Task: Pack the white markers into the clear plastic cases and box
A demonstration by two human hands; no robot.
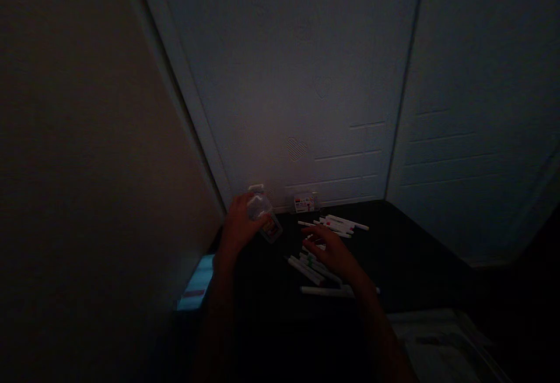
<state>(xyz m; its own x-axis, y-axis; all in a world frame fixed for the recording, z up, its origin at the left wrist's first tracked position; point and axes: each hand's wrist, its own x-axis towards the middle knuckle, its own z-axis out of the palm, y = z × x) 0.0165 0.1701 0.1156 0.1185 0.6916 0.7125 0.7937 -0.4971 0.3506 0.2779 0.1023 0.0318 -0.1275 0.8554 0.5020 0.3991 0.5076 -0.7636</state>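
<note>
My left hand (238, 224) grips a clear plastic case (272, 228) with a printed label, tilted above the dark table's left side. Its top end leans toward the wall. Over the marker pens, my right hand (330, 249) hovers with its fingers apart and slightly curled, and no pen shows in its grasp. Several white marker pens (305, 270) lie below and left of that hand, one group showing green marks. A second group of white pens (347, 221) lies beyond it, toward the wall. One pen (326, 292) lies crosswise nearest me, partly behind my right forearm.
A small printed box (305, 202) stands against the white panelled wall (297, 79) at the back of the dark table (406, 237). A pale bluish object (198, 282) is at the left edge. Lower right, a whitish container (441, 342) sits in shadow. The scene is dim.
</note>
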